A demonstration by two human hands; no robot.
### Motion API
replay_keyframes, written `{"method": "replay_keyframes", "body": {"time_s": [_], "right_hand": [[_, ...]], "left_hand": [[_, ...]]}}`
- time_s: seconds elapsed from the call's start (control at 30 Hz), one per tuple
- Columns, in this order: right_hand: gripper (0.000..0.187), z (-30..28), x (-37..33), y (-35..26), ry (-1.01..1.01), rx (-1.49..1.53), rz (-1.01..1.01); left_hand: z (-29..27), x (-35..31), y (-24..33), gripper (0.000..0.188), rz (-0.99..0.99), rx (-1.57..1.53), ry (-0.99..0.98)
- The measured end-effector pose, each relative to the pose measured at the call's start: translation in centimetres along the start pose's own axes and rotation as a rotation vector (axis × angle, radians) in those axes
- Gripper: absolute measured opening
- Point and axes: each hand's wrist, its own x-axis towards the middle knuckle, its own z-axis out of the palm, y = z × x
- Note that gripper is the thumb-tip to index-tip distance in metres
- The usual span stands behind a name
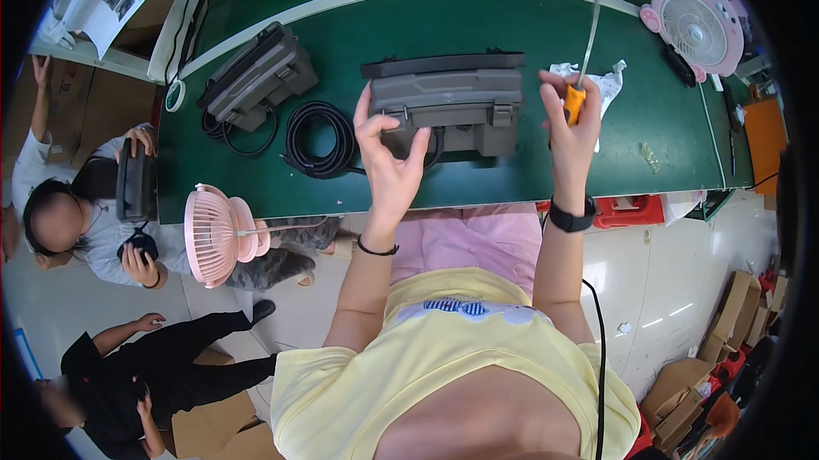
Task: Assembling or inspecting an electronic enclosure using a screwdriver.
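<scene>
A dark grey plastic case (448, 101) with latches and a raised strip along its far edge stands on the green table in front of me. My left hand (391, 148) is at its left front corner, fingers apart, one along the left side and the thumb near the front face. Whether the fingertips press on it is hard to see. To the right of the case, my right hand (570, 123) is closed around the orange handle of a screwdriver (576, 101), whose long thin blade points away from me. A coiled black cable (320, 140) lies left of my left hand.
A second grey case (264, 80) sits at the left. Crumpled white paper (610, 84) lies beyond my right hand. Pink fans stand at the far right (695, 29) and near left edge (217, 234). At left, a co-worker holds another dark case (136, 183); another person (162, 366) is behind.
</scene>
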Motion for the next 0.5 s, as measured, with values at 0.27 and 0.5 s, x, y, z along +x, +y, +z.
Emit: {"method": "replay_keyframes", "body": {"time_s": [0.27, 0.5], "right_hand": [[0.04, 0.6, -3.9, -0.3, -0.11, -0.027, -0.009], [0.05, 1.7, -4.1, 0.1, -0.183, -0.07, -0.043]], "left_hand": [[0.3, -0.1, 0.9, 0.051, -0.044, 0.006, 0.108], [-0.5, -0.5, 1.0, 0.051, -0.056, -0.002, 0.079]]}}
